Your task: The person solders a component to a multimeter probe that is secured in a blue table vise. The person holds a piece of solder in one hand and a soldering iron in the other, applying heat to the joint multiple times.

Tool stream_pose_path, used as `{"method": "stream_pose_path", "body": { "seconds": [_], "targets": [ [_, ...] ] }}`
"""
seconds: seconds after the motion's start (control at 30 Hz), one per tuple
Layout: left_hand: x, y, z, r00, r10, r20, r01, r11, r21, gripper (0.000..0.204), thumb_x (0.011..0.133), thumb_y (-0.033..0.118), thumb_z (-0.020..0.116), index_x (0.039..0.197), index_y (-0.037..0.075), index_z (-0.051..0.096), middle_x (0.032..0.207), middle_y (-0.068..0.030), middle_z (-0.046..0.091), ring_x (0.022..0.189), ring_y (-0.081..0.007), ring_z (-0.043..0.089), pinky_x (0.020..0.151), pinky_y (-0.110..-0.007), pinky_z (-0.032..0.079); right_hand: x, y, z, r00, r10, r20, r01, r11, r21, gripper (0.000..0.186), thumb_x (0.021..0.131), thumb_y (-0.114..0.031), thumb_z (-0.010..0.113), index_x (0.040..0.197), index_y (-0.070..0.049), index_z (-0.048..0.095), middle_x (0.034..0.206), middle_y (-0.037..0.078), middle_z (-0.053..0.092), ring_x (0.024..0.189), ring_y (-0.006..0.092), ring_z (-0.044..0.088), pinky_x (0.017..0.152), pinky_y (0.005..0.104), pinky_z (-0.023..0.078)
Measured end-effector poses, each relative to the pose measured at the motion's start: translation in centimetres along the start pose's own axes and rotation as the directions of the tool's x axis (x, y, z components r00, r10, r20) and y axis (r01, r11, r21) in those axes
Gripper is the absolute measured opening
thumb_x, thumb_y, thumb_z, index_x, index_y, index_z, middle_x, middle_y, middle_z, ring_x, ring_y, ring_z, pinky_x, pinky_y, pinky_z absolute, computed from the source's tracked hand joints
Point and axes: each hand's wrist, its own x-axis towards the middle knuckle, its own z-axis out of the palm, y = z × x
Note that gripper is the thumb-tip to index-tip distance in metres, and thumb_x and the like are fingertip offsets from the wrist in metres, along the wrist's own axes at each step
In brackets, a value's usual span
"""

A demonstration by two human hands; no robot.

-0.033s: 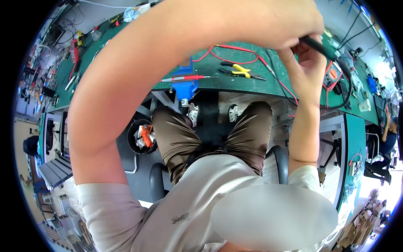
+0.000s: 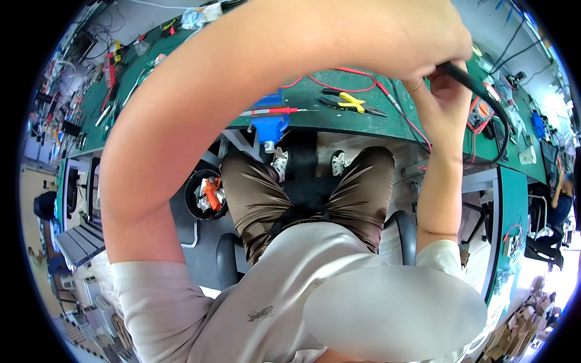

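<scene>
My left arm arches across the bench to the upper right. There my left hand (image 2: 445, 45) is closed at the end of a thick black cable (image 2: 465, 78), its fingertips mostly hidden behind its own back. My right hand (image 2: 445, 103) comes up from below and meets it, thumb raised and fingers curled under the cable. What the right fingers pinch is hidden. From the hands the cable loops down past an orange-faced multimeter (image 2: 480, 112). Left of the right hand lie yellow-and-black pliers (image 2: 351, 104) and a red test probe (image 2: 275, 111) over a blue vise (image 2: 270, 127).
Red test leads (image 2: 357, 72) snake over the green bench (image 2: 315, 121). A white cup (image 2: 528, 155) stands at its right end. Below left is a black waste bin (image 2: 195, 209) with orange scraps. A chair armrest (image 2: 227, 260) flanks me, and another person (image 2: 561, 196) sits far right.
Both hands have shifted slightly down and right, still together at the cable. The cable's upper stretch has swung lower beside them. The whole view has moved a little.
</scene>
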Motion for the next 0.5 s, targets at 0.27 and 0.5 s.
{"method": "stream_pose_path", "body": {
  "seconds": [0.27, 0.5],
  "targets": [
    [-5.4, 0.5, -0.9, 0.974, -0.219, -0.06, 0.218, 0.976, -0.027, 0.013, 0.083, 0.002, 0.058, 0.088, -0.006, 0.066, 0.079, -0.0221, 0.066, 0.074, -0.0339, 0.067, 0.065, -0.038, 0.052, -1.4, 0.9, 2.3, 0.983, 0.106, -0.151, -0.123, 0.986, -0.108, 0.03, 0.082, 0.0, 0.076, 0.108, 0.005, 0.061, 0.095, 0.008, 0.066, 0.078, 0.0129, 0.063, 0.072, 0.0239, 0.051],
    [-27.1, -4.6, -1.1, 0.565, -0.804, -0.186, 0.824, 0.56, 0.082, 0.026, 0.087, 0.014, 0.068, 0.111, 0.004, 0.065, 0.104, -0.0083, 0.068, 0.08, -0.021, 0.063, 0.07, -0.032, 0.051, -4.6, 1.0, -0.3, 0.962, 0.159, -0.223, -0.137, 0.984, 0.11, 0.02, 0.095, -0.006, 0.06, 0.11, 0.006, 0.053, 0.081, 0.018, 0.065, 0.066, 0.0215, 0.064, 0.064, 0.0311, 0.051]
  ]
}}
